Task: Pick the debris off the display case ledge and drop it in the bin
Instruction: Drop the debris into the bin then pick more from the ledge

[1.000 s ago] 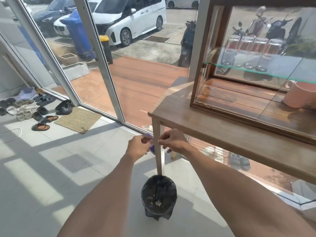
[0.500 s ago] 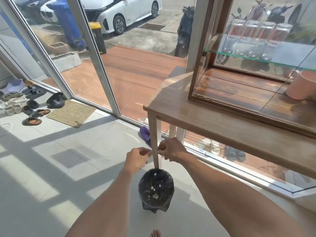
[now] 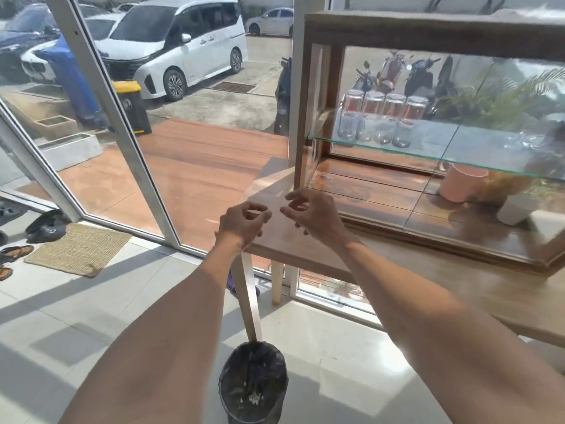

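Here, seems to be the step of reaching for debris, with both hands up at the corner of the tabletop, just in front of the left end of the display case.

Holds the left hand over the corner edge, back of the hand towards the camera, fingers curled inward and thumb close to the first finger. Cannot tell whether something small is pinched there or nothing at all. Holds the right hand just beside it, a little nearer to the case, fingers half spread and bent like a loose claw, with nothing visible between them. Keeps both forearms stretched forward and almost parallel, wrists slightly bent down.

As for the debris itself, cannot make it out on the ledge: too small or too pale against the wood. Finds only some pale crumbs inside the bin, on the floor below the hands, touching or nearly touching the foot of the table leg.

To do this step well, probably best to look along the ledge first, then pick each piece with thumb and first finger. Better to gather several pieces into the other palm and carry them down together. Should release low, right above the bin opening, because light crumbs scatter easily. Advisable also not to press on the glass front.
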